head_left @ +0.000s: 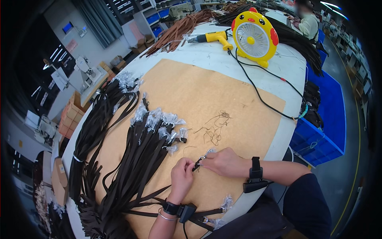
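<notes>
Pinching with both hands, the left hand (182,174) and right hand (223,161) each keep a tight fingertip grip on one black strap end (197,162), held just above the brown board (223,95) on the bench (211,55), beside the strap pile (139,159).

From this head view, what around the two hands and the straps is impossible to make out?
- Strap end: pinched between left hand and right hand; their fingers cover it, too small to tell its fitting.
- Plastic-wrapped strap ends: clear wrap hides the hardware.
- Strap bundle: its lower part darkens and blurs at the fisheye rim.
- Loose threads on the cardboard sheet: too thin to tell what they are.
</notes>
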Demonstrator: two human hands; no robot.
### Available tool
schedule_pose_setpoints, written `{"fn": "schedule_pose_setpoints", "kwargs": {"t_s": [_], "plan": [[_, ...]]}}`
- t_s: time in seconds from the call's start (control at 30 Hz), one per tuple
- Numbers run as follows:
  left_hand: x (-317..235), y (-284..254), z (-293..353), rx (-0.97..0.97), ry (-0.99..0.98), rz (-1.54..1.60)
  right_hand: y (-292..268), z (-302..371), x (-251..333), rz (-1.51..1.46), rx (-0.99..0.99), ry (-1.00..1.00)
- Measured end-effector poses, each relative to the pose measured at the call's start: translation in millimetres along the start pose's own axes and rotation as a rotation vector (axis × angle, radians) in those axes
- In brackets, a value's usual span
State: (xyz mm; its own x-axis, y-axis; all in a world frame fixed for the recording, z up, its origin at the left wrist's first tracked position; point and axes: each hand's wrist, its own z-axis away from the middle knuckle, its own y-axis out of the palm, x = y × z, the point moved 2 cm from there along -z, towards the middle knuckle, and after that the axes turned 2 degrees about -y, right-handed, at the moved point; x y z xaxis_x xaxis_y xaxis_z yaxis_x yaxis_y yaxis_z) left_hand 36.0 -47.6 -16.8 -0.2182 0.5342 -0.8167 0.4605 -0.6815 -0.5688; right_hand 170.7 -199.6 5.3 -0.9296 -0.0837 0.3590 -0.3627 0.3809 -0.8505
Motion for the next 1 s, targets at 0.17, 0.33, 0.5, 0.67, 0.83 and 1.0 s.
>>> {"fn": "schedule_pose_setpoints", "kwargs": {"t_s": [0.17,0.33,0.5,0.67,0.83,1.0], "plan": [[-11.4,-16.4,-15.1,-0.048,0.033,-0.041,0.8,3.9,-11.1,-0.23,-0.125,0.207],[-8.2,-30.9,-16.4,-0.096,0.193,-0.321,5.7,7.2,-10.2,-0.265,-0.048,0.039],[-26.6,-36.4,-6.5,-0.048,-0.02,-0.286,5.7,-0.5,2.8,0.022,0.231,-0.017],[-26.4,-28.5,7.4,-0.008,0.198,-0.542,0.0,4.5,-7.4,0.017,0.219,0.035],[-13.7,-34.6,6.5,-0.161,0.243,-0.322,-14.5,10.7,-29.8,0.107,0.187,0.152],[-3.5,-41.6,3.6,-0.196,-0.063,0.394,-19.1,3.7,-60.2,0.212,0.019,0.45]]}}
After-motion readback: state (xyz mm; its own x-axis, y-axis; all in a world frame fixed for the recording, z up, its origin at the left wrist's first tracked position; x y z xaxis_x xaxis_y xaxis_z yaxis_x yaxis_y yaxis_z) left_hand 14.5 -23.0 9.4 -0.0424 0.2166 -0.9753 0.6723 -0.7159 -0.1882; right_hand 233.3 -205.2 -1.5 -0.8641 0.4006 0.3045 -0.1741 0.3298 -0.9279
